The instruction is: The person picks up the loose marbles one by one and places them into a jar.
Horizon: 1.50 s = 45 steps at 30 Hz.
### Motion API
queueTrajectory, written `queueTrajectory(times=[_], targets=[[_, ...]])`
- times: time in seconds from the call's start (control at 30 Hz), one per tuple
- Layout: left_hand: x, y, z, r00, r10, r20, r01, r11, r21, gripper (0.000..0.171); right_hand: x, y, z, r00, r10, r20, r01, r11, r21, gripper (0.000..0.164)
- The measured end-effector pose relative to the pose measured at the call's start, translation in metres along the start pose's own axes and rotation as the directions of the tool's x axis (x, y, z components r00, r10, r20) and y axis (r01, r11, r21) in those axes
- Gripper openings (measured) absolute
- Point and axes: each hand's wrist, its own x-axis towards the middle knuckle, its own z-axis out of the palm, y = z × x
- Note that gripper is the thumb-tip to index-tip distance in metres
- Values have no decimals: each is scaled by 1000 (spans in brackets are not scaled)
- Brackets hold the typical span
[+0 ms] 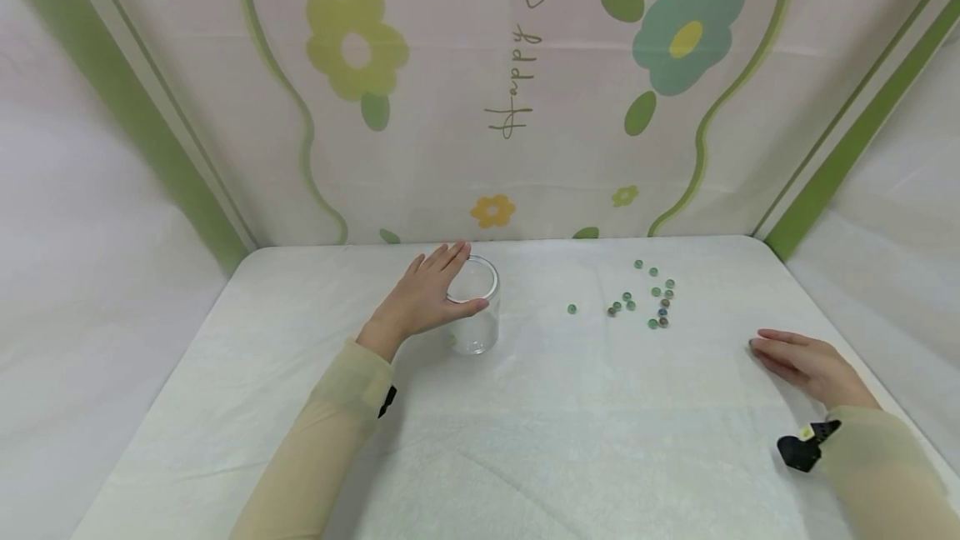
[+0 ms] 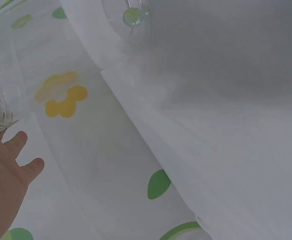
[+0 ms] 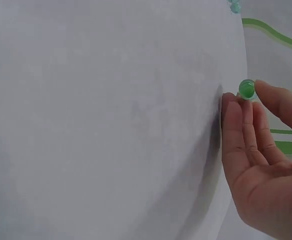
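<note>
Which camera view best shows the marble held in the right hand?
The right wrist view: the green marble appears large and clear in the right hand. The head view shows it only as a tiny dark spot at the fingers; the left wrist view doesn't show it.

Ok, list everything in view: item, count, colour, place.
Table: 1, white-covered, centre
Backdrop: 1, pale with printed flowers, behind table
Side cloths: 2, white, left and right
Jar: 1, clear, upright on table
Jar marble: 1, greenish, at its bottom
Loose marbles: about 14, mostly green, right of jar
Held marble: 1, green, in right hand
Wrist devices: 2, black, left and right
Sleeves: 2, beige, left and right
Left hand: 1, bare, at jar's rim
Right hand: 1, bare, right of loose marbles
</note>
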Motion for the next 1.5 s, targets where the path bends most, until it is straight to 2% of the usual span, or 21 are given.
queueTrajectory(times=[0.17, 0.33, 0.6, 0.83, 1.1, 1.2, 1.37, 1.43, 1.5], targets=[[0, 0, 1, 1000, 0, 1, 0, 1000, 0, 92, 4, -4, 8, 998, 3, 60, -16, 979, 202, 31], [-1, 0, 0, 1000, -3, 2, 3, 1000, -2, 91, 9, -13, 19, 994, 11, 105, -43, 953, 301, 32], [-1, 0, -1, 1000, -4, 3, 4, 1000, -11, 92, 16, -29, 45, 995, 15, 101, -44, 955, 294, 30], [-1, 0, -2, 1000, -2, 5, 2, 1000, -15, 91, 24, -42, 76, 989, -7, 151, -43, 944, 326, 31], [0, 0, -1, 1000, 2, 15, -2, 1000, -3, 92, 31, -67, 120, 987, -40, 153, 13, 984, 177, 17], [0, -1, -1, 1000, 0, 21, 0, 1000, 1, 92, 32, -77, 138, 985, -56, 161, 33, 990, 139, 14], [1, -1, -1, 1000, -6, 27, 6, 1000, -9, 92, 35, -87, 174, 983, -75, 167, 61, 995, 85, 57], [1, 0, -2, 1000, -6, 27, 6, 1000, -10, 92, 35, -89, 189, 982, -81, 173, 70, 995, 65, 66], [1, 0, -2, 1000, -7, 28, 8, 1000, -11, 92, 34, -90, 204, 980, -90, 180, 84, 996, 41, 66]])
